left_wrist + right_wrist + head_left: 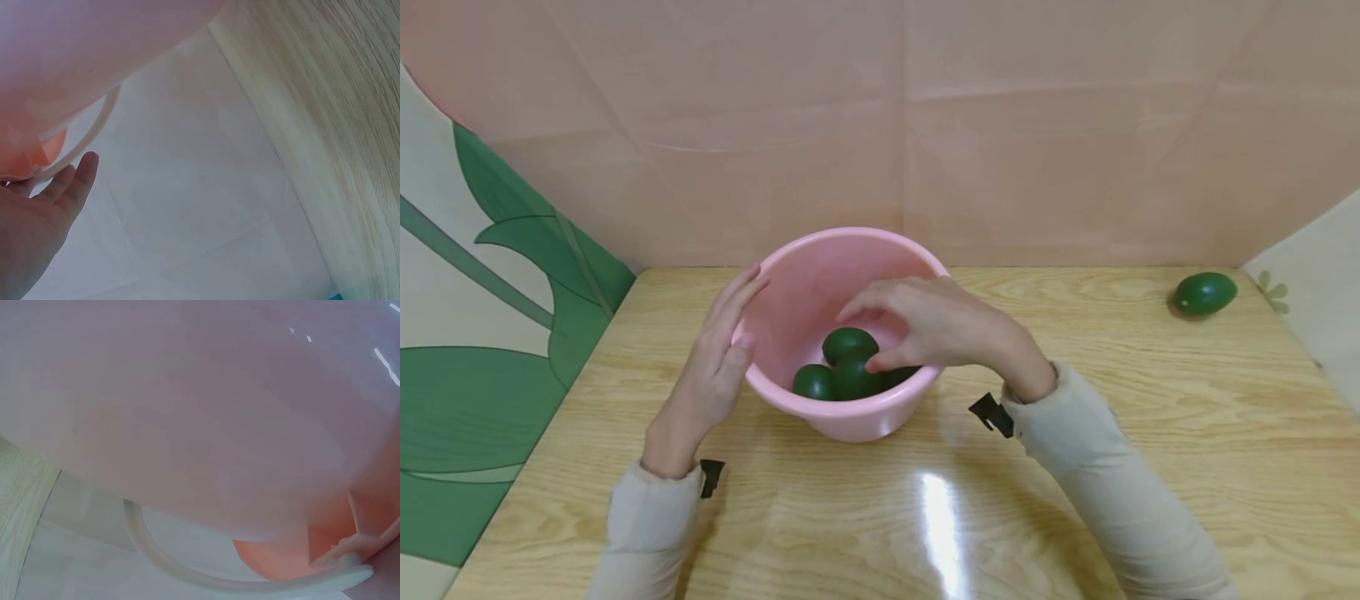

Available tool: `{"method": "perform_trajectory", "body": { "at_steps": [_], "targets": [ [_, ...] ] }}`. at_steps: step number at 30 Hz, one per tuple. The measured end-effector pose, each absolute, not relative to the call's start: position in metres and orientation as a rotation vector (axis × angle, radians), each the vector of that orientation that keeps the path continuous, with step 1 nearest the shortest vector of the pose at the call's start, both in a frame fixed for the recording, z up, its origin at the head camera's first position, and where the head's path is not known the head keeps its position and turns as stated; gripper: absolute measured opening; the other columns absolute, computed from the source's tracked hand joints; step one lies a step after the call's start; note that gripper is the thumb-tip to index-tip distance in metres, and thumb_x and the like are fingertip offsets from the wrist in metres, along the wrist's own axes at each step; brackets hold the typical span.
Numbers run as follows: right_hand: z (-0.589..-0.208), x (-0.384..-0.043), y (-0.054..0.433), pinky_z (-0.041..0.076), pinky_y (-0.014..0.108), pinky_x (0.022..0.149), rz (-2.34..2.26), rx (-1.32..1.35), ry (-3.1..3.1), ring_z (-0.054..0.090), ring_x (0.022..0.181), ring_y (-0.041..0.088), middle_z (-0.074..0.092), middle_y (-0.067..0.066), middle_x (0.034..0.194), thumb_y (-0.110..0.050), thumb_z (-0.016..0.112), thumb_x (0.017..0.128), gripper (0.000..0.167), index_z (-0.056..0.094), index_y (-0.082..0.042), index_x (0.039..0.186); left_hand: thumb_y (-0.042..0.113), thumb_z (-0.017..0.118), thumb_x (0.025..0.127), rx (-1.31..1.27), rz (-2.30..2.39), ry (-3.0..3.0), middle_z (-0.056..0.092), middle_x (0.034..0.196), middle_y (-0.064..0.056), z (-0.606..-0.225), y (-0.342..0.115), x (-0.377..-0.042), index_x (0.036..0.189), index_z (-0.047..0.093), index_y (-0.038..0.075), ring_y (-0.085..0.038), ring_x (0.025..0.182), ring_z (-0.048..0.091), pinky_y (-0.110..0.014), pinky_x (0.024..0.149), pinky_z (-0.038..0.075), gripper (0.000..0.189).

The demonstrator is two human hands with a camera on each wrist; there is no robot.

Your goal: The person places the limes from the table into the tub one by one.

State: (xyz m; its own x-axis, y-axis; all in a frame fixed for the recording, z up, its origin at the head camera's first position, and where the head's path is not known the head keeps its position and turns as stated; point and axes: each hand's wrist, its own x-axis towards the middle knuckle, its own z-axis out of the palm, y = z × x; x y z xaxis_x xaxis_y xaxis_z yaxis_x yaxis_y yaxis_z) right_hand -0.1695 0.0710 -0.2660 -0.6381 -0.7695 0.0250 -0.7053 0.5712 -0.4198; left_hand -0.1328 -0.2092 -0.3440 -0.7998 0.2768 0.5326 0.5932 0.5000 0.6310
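A pink bucket (842,408) stands on the wooden table, with several dark green, avocado-like oval fruits (848,342) at its bottom. My left hand (711,358) rests against the bucket's left rim, fingers extended along it and thumb on the edge. In the left wrist view, its fingers lie beside the pale bail handle (97,128). Over the right rim reaches my right hand (925,321), its bent fingers spread apart from the thumb. That thumb tip overlaps one of the fruits in the head view, and nothing shows gripped between thumb and fingers.
Another dark green fruit (1206,293) lies at the table's far right corner. Behind the table (1112,467) rises a pinkish covered wall (1037,167). A panel with green leaf patterns (467,408) borders the left side, and a pale panel (1322,283) the right.
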Motion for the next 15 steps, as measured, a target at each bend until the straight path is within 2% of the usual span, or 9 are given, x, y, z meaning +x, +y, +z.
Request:
{"method": "perform_trajectory", "body": {
  "at_steps": [15],
  "targets": [
    [-0.2690,-0.1664,0.0733,0.048,0.038,0.102,-0.681,-1.227,2.689,0.061,0.116,0.016,0.064,-0.003,0.131,-0.035,0.080,0.080,0.056,0.064,-0.018,0.130,0.018,0.036,0.094,-0.722,-1.198,-2.386,0.028,0.163,-0.006,-0.3442,-0.2091,-0.1319,0.152,0.040,0.013,-0.028,0.151,0.024,-0.063,0.120,0.021,0.058]
  ]
}}
